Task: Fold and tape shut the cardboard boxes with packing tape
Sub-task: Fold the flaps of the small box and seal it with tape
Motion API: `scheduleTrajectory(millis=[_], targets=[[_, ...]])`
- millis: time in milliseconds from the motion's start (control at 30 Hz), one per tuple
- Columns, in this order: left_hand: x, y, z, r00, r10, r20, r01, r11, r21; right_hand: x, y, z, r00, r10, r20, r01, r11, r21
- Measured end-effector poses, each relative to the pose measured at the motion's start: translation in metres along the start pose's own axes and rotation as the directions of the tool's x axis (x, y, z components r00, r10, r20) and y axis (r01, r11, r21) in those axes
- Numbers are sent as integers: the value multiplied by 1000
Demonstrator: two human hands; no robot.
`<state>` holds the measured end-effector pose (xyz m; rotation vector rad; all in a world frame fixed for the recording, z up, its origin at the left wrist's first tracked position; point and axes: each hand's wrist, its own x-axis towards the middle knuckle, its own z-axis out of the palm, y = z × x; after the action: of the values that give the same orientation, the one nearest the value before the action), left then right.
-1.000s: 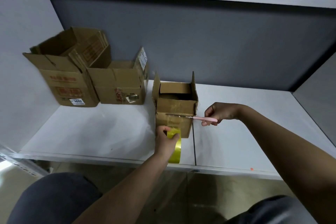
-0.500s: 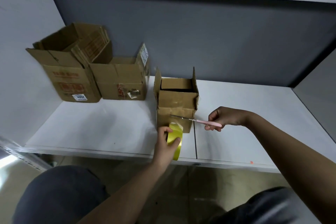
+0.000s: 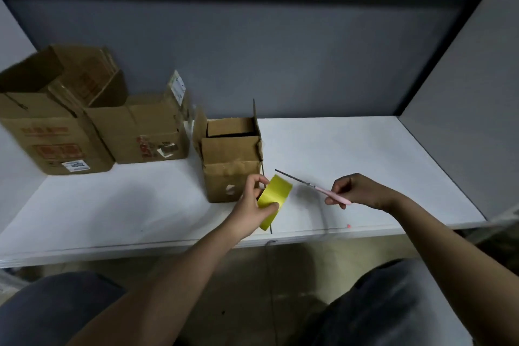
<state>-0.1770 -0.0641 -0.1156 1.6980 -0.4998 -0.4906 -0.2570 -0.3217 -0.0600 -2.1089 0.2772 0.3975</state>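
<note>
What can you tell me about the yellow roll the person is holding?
The yellow tape roll is a ring of glossy packing tape, standing on edge and tilted. The left hand grips it, thumb on the near rim, fingers on the far side. It is just in front of the small open cardboard box, above the white shelf.

The carrying surface is a white shelf point(image 3: 351, 149) set in a grey-walled bay. A dark seam point(image 3: 268, 205) runs front to back near its middle. Three open cardboard boxes stand directly on it: a large box point(image 3: 53, 137) at 9 o'clock, a medium box point(image 3: 146, 132) touching its right side, and a small box point(image 3: 231, 166) near centre. A small red mark point(image 3: 348, 225) lies at 5 o'clock, near the front edge.
</note>
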Motion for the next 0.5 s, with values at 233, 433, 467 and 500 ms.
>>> scheduleTrajectory(millis=[233,433,467,500], targets=[[22,5,26,993,-26,115,21,999,48,-26,42,-30,925,-21,-379,22,1000,-1],[53,1,57,994,31,101,-53,972,227,-9,81,-30,834,145,-533,-148,988,37],[59,-2,62,994,54,99,-81,952,295,-4,87,-27,832,175,-526,-195,981,18],[64,-4,66,992,74,101,-107,924,368,1,92,-23,825,200,-529,-247,969,-19]])
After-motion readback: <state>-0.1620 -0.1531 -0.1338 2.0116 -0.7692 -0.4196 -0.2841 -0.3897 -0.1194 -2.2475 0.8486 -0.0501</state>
